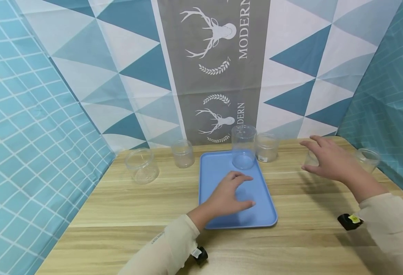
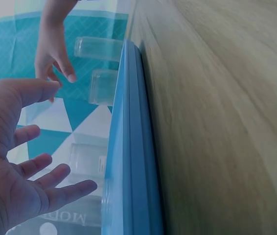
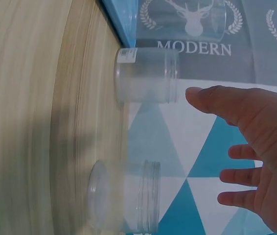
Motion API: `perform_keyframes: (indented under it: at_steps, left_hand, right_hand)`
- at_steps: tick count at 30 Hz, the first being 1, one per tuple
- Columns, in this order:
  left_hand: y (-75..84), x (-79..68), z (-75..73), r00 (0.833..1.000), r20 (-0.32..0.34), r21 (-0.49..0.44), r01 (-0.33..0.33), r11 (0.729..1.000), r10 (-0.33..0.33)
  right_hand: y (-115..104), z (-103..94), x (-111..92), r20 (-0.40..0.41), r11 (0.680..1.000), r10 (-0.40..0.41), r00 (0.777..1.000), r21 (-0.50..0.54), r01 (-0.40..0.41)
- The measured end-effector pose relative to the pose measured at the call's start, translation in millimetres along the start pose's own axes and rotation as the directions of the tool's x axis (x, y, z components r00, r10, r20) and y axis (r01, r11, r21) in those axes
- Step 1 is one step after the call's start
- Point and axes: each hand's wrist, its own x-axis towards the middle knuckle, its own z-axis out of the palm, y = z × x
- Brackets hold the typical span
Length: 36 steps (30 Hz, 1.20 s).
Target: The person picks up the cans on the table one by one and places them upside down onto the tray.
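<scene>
My left hand (image 1: 227, 194) hovers over the blue tray (image 1: 218, 168), thumb and fingers spread, holding nothing. At the tray's back right corner stands a tall clear jar (image 1: 244, 147). My right hand (image 1: 333, 158) is in the air at the right, its fingers apart and its grasp empty. Partly hidden behind that hand is a clear jar (image 1: 310, 160), and another clear jar (image 1: 368, 157) shows just beyond the wrist. In the right wrist view, the thumb points toward a clear jar with a white label (image 3: 146, 76), while a second jar (image 3: 124, 196) stands lower in the picture.
Left of the tray, a wide clear jar (image 1: 142, 168) and a smaller clear jar (image 1: 183, 154) stand on the wooden table (image 1: 136, 214). Patterned cloth (image 1: 218, 84) hangs along the back edge, with blue cloth at both sides.
</scene>
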Motion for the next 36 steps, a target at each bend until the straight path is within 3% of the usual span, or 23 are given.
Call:
perform_keyframes:
  at_steps: [13, 21, 28, 36]
  left_hand:
    - [17.1, 12.8, 16.9, 0.999, -0.035, -0.099, 0.037, 0.994, -0.041]
    - [25.8, 19.9, 30.3, 1.000, -0.009, -0.104, 0.002, 0.995, -0.003]
    - [30.4, 27.9, 37.9, 1.000, -0.014, -0.047, -0.023, 0.999, 0.022]
    - [35.7, 31.4, 41.5, 1.000, 0.005, -0.136, 0.016, 0.991, -0.015]
  right_hand:
    - [19, 6.5, 2, 0.058, 0.999, 0.054, 0.997, 0.000, -0.054]
    - [32, 12.2, 0, 0.077, 0.997, 0.077, 0.994, -0.006, -0.076]
    - [39, 17.8, 1, 0.082, 0.998, 0.060, 0.995, 0.005, -0.060]
    - [48, 26.9, 4, 0.095, 0.996, 0.079, 0.992, 0.044, -0.084]
